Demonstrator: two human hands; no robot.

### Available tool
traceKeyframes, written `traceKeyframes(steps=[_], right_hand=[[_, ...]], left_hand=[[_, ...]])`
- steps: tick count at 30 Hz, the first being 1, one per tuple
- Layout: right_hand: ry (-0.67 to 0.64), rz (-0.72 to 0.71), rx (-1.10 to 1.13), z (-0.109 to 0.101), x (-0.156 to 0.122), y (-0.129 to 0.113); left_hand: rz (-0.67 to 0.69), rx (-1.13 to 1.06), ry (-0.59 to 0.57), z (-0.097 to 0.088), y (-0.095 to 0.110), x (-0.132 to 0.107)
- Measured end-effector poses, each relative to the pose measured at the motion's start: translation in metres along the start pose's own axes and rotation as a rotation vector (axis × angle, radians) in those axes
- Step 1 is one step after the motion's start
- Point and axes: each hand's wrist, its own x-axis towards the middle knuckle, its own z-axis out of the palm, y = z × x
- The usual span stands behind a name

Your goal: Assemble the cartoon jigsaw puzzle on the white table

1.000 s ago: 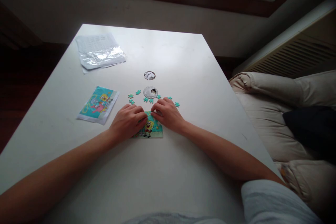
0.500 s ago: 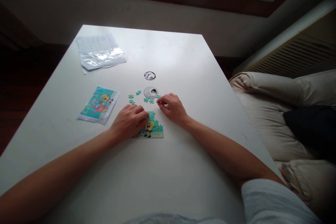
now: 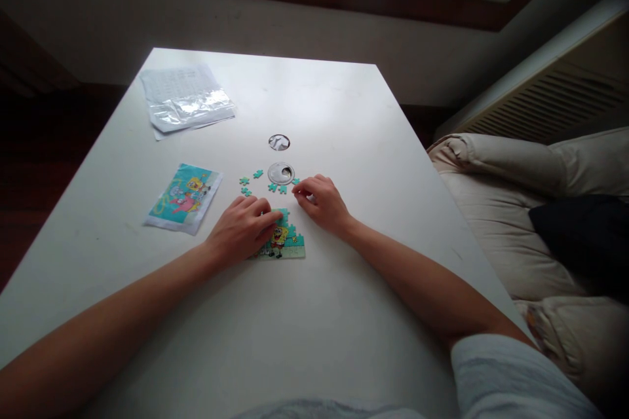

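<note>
A partly built cartoon jigsaw lies on the white table. My left hand rests on its left part, fingers curled and pressing down on it. My right hand sits just beyond the jigsaw's upper right corner, fingers bent in a pinch at a teal loose piece. Several more teal loose pieces lie scattered in front of both hands.
A printed picture card lies left of my left hand. A clear plastic bag on paper sits at the far left. Two round metal lids lie past the pieces. A cushioned seat stands right of the table.
My right hand lifted off the jigsaw and moved away and to the right, to the loose pieces. My left hand stayed on the jigsaw.
</note>
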Motion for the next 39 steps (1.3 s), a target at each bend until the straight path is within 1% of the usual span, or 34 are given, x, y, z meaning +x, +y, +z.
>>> traceKeyframes(steps=[8, 10, 14, 17, 23, 31, 39], right_hand=[[-0.009, 0.008, -0.002, -0.001, 0.000, -0.001], [-0.008, 0.009, 0.000, -0.001, 0.000, -0.001], [-0.002, 0.007, 0.005, -0.001, 0.000, -0.001], [0.001, 0.003, 0.008, -0.001, 0.000, -0.001], [-0.010, 0.002, 0.006, 0.000, 0.000, 0.000], [-0.015, -0.005, 0.008, -0.001, 0.001, 0.000], [-0.019, 0.001, 0.001, -0.001, 0.001, 0.000]], left_hand=[[0.064, 0.098, 0.012, -0.004, 0.003, 0.001], [0.059, 0.077, 0.020, -0.004, 0.002, 0.001], [0.009, -0.013, 0.045, -0.001, -0.002, 0.000], [-0.022, -0.042, 0.082, 0.002, -0.005, 0.000], [-0.007, -0.074, 0.138, 0.005, -0.006, 0.000], [0.098, -0.110, 0.089, 0.008, -0.006, -0.001], [0.102, -0.107, 0.033, 0.005, -0.007, 0.000]])
